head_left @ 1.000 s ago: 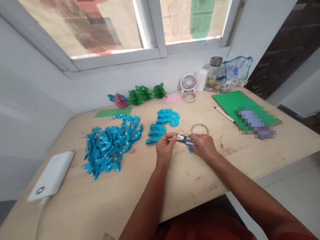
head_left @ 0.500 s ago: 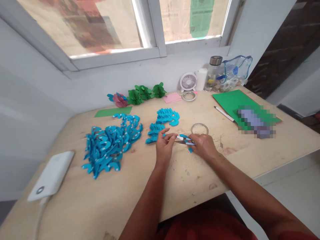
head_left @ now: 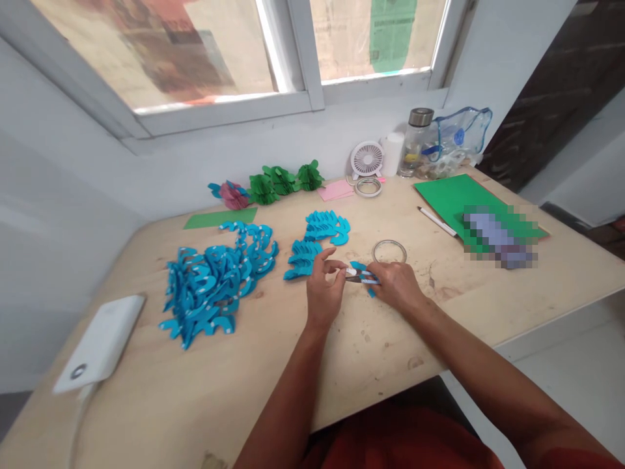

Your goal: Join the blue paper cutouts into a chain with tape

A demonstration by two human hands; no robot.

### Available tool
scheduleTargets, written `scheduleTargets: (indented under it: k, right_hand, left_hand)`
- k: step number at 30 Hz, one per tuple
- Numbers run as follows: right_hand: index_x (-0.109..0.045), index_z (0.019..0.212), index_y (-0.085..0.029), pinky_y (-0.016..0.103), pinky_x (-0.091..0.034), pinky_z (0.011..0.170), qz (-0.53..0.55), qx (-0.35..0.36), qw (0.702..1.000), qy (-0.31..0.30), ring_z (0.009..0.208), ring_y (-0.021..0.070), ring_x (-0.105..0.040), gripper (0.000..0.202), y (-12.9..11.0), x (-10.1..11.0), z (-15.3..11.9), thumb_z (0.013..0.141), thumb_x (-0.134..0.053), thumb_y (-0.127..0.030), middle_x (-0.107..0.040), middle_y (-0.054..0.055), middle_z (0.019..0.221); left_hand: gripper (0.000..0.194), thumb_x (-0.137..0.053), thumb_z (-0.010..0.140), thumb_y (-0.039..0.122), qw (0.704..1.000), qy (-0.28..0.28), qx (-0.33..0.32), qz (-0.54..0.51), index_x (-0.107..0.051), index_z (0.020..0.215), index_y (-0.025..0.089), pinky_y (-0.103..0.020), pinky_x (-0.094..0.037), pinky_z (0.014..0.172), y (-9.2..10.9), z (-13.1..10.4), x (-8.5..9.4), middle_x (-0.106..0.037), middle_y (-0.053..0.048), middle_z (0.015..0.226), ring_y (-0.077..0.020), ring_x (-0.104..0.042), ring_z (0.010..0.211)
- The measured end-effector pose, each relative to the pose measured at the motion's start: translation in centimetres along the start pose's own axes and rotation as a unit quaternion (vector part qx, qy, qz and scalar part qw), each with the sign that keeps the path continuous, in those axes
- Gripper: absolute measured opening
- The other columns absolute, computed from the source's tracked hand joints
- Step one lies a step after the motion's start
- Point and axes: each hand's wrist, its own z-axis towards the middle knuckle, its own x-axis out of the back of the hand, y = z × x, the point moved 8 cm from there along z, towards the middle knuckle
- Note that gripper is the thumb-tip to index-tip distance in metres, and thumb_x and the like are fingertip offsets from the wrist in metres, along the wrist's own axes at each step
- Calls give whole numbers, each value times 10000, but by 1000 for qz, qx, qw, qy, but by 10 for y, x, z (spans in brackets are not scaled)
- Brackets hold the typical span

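Note:
My right hand [head_left: 398, 283] is wrapped round a pair of scissors [head_left: 365, 279], whose blades point left toward my other hand. Between thumb and finger, my left hand [head_left: 325, 286] pinches a small white strip [head_left: 351, 272], perhaps tape, lying by the blades. Bits of blue paper [head_left: 359, 265] show around the scissors, partly hidden by my right hand. Just behind my left hand lie pleated blue paper pieces [head_left: 301, 258], with another pleated blue group [head_left: 326, 226] farther back. To the left spreads a heap of curved blue paper pieces with white spots [head_left: 209, 280].
A roll of tape [head_left: 389, 242] lies behind my right hand. Farther back are a second roll [head_left: 368, 188], a small fan [head_left: 367, 159] and a bottle [head_left: 416, 143]. A green sheet [head_left: 449, 195] and a pen [head_left: 437, 221] lie right; a white power bank [head_left: 102, 339] is left.
My left hand has shifted slightly right, its fingers closer to the scissors' blades. The scissors and my right hand have barely moved.

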Motion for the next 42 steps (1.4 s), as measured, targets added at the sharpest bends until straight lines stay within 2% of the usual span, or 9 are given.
scheduleTargets:
  k: [2,5,11,18,24,31,42]
  right_hand:
    - [-612,868,-209,253,-269,535,-1,2,1000,1,704,175,-601,207,-1,0,0,820,-434,-302,-691,55,818]
    - [-613,867,-209,252,-272,537,-2,2,1000,-1,699,175,-601,207,-1,0,0,820,-434,-303,-689,57,816]
    - [-616,879,-211,247,-284,543,-4,-10,1000,-18,701,173,-607,208,0,-2,1,823,-441,-311,-690,60,820]
    - [-612,914,-216,251,-292,533,-27,-24,998,-47,699,189,-619,212,1,-5,1,811,-453,-312,-690,71,815]
    - [-606,910,-217,251,-309,549,-18,-25,998,-46,735,190,-621,216,3,-5,1,838,-430,-320,-691,71,862]
    - [-615,912,-208,244,-313,556,-14,-14,999,-30,721,186,-620,234,0,-5,1,842,-429,-333,-694,77,847]
    - [-607,918,-196,246,-313,551,-18,16,1000,-16,717,186,-618,242,-6,-5,0,831,-426,-331,-694,77,843]
  left_hand:
    - [375,-533,747,146,1000,-1,-18,24,-476,1114,196,-317,-466,791,1,-1,-1,-634,-17,801,-154,-615,798]
    - [363,-505,767,138,996,-2,-62,65,-473,1124,196,-323,-458,824,5,-3,-2,-623,-31,837,-157,-604,825]
    - [204,-457,796,131,984,2,-130,119,-542,968,201,-367,-388,942,12,-7,-6,-604,-53,880,-190,-548,991]
    - [207,-440,824,153,982,15,-145,123,-527,1006,197,-365,-389,934,19,-10,-5,-589,-65,911,-195,-531,1002]
    - [394,-465,825,181,994,37,-88,50,-417,1216,191,-339,-426,889,9,-6,2,-591,-70,957,-174,-569,944]
    - [488,-422,836,192,995,-40,-92,-23,-319,1311,233,-338,-461,855,0,-6,-11,-501,-114,1203,-164,-587,929]
    - [579,-373,759,56,984,-107,-126,72,-344,1309,234,-328,-454,833,4,-9,-22,-534,-92,1181,-145,-576,872]
